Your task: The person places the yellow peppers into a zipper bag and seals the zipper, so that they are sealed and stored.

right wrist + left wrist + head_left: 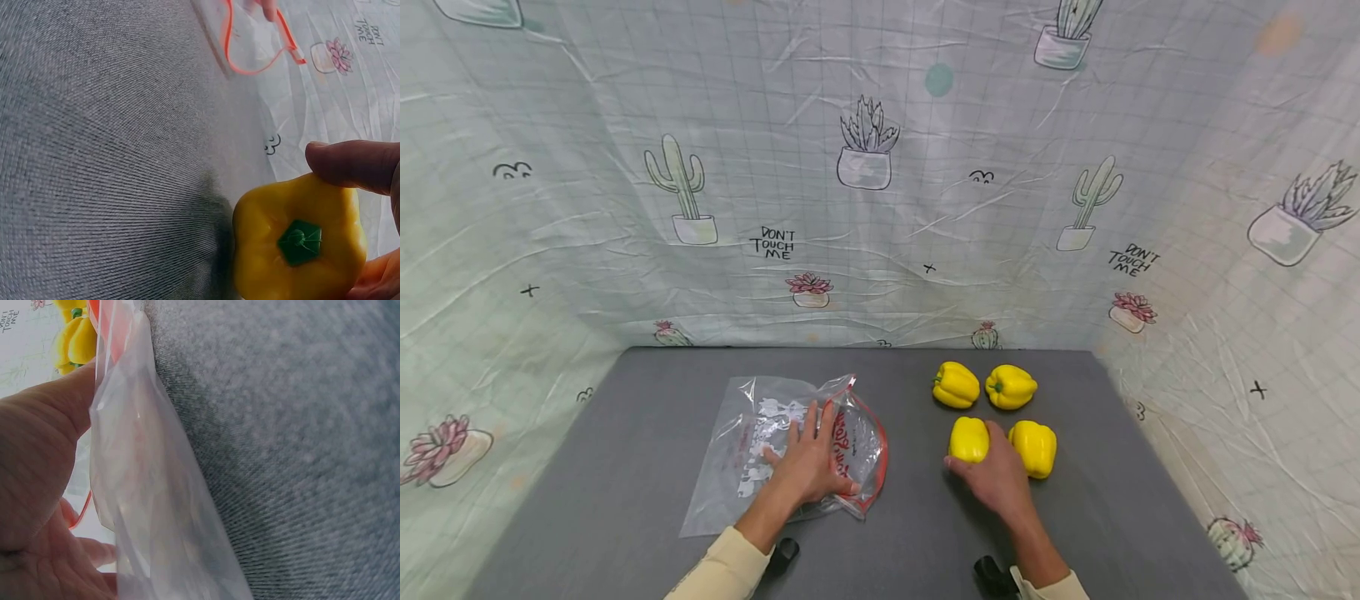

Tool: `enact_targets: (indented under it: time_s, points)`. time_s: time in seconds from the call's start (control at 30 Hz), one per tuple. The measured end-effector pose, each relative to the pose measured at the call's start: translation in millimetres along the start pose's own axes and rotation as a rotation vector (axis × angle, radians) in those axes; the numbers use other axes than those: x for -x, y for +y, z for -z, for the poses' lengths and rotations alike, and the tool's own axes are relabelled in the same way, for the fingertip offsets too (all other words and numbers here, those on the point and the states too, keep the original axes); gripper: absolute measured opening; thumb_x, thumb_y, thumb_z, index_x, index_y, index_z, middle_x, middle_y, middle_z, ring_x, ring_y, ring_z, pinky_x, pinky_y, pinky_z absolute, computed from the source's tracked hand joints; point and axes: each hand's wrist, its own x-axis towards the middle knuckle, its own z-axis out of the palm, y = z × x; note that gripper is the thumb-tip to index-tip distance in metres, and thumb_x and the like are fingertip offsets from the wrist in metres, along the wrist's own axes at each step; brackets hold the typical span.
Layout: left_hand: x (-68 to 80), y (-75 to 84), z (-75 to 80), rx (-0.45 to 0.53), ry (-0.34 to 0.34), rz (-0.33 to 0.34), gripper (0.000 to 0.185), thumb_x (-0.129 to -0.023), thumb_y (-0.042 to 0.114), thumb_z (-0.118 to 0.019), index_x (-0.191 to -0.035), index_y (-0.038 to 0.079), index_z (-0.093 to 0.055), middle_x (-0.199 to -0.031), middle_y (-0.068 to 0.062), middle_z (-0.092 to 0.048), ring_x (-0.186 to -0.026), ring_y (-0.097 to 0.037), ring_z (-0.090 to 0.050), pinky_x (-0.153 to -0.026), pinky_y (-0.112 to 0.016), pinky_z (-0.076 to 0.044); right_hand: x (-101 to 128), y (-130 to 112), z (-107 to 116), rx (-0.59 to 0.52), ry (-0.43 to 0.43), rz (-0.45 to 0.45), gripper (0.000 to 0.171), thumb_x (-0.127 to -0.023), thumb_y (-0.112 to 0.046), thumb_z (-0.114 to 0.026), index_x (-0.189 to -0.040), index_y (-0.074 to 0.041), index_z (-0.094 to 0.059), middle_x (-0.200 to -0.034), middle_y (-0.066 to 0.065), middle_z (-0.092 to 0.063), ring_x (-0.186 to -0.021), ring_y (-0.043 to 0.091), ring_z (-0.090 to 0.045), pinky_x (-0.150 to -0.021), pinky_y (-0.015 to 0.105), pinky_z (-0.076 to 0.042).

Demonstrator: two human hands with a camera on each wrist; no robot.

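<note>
Plastic bag (pixel 763 425), left of centre: clear thin film, wrinkled and glossy, roughly rectangular, with white and red printing and a red strip (pixel 883 467) curving round its right end. At the left wrist view the film stands in soft, milky folds. My left hand (pixel 808 462) rests on it, fingers spread and straight, gripping nothing that I can see. Next, rightward, the dark grey tabletop (pixel 906 533): matt, with a fine ribbed weave close up. Then the yellow peppers. Back-left pepper (pixel 957 385): smooth, shiny, blocky, green stem to the left. In front of it, the held pepper (pixel 969 439), lobed, with a five-sided green cap; my right hand (pixel 1000 479) grasps it between thumb and fingers. Back-right pepper (pixel 1011 387): lying on its side, tapering rightward. Front-right pepper (pixel 1033 448): squarish, just beside my right hand. Behind everything, a creased pale cloth (pixel 925 225) printed with grid lines and potted cacti.
</note>
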Motion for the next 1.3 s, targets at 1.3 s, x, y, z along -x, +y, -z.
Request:
enact_targets:
  time_s: [1.3]
  points:
    - [0.3, 1.3, 0.6, 0.025, 0.0, 0.009, 0.137, -0.062, 0.054, -0.098, -0.167, 0.018, -0.019, -0.176, -0.017, -0.015, -0.155, -0.06, -0.019, -0.102, -0.095, -0.011, -1, -22, -6, -0.073, 0.015, 0.029, 0.097, -0.08, -0.036, -0.089, -0.156, -0.003, -0.039, -0.137, 0.023, -0.061, -0.111, 0.036, -0.06, -0.093, 0.056, -0.052]
